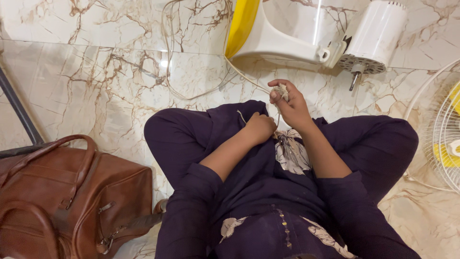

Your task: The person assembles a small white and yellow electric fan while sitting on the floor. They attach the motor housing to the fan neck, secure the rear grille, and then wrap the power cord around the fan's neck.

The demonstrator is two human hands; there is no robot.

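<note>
I sit cross-legged on a marble floor in dark purple clothes. My right hand [290,103] is raised in front of my knees, its fingers closed around a small pale bundle of wound cord [281,91]. My left hand [258,127] rests on my lap just below it, fingers curled on a thin strand of the same cord [241,117]. A white cord [191,93] runs from my hands across the floor in a loop toward a white and yellow fan base [268,33].
A brown leather bag [72,201] stands at my left. A white fan motor [373,38] with its shaft lies ahead on the right. A white wire fan guard [448,139] lies at the right edge. A dark bar [17,110] leans at left.
</note>
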